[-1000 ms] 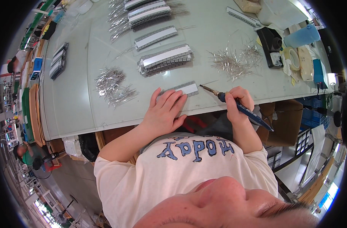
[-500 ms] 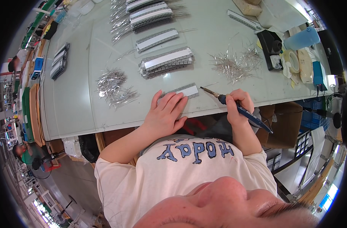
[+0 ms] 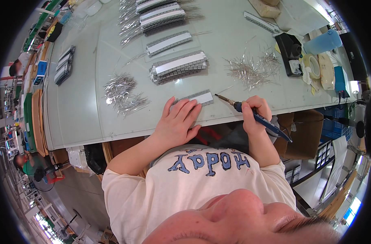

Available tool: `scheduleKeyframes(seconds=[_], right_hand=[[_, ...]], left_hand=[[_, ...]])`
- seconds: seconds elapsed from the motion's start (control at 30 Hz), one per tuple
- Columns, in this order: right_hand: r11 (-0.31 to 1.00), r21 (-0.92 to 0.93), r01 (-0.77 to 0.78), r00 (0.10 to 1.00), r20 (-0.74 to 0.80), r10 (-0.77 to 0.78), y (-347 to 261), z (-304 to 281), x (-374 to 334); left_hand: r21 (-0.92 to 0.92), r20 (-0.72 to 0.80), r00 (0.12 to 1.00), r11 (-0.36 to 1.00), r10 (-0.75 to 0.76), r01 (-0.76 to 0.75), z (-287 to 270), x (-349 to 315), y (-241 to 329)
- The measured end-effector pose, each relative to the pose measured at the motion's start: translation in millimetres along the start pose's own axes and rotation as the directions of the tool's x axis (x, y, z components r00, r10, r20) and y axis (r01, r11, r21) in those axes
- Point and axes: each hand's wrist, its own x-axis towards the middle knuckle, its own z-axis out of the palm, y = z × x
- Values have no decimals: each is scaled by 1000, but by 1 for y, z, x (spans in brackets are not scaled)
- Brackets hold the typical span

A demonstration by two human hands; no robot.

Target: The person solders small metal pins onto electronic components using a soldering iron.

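A grey segmented strip with a white band (image 3: 204, 97) lies near the front edge of the table. My left hand (image 3: 175, 123) rests on its left part with the fingers stretched out flat, hiding that end. A thin wire lead (image 3: 224, 89) runs out past the strip's right end. My right hand (image 3: 256, 113) is closed round the dark blue handle of a soldering iron (image 3: 271, 127). The iron's tip points left, close to the strip's right end and the lead; whether it touches, I cannot tell.
Beyond the strip lie a stack of similar strips (image 3: 179, 67) and a single strip (image 3: 169, 42). Loose wire clippings (image 3: 122, 91) are heaped at left, with another heap of clippings (image 3: 252, 69) at right. A black holder (image 3: 289, 53), tape roll (image 3: 311, 67) and blue bottle (image 3: 323, 41) stand far right.
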Motion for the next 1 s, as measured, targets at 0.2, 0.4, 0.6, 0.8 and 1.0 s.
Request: scheduleKeyframes(seconds=[0.2,0.4,0.6,0.8,1.0], right_hand=[[1000,13,8,1000,-11,-8,0,0,1],[999,35,3,1000,-8,-2,-1,4,1],[995,-98,-5,995,100,15,-12,4,7],[992,68,-106,993,48,103,-2,-4,-7],[990,118,-77,995,-52,83,-11,8,-15]], left_hand=[[2,-2,1000,1000,0,0,0,1,0],[5,7,1000,1000,1,-1,-1,1,-1],[-10,-7,999,999,-40,40,-3,-6,0],[-46,-210,968,991,-136,130,-16,-40,-14],[144,-316,876,894,-364,423,-32,-89,-43]])
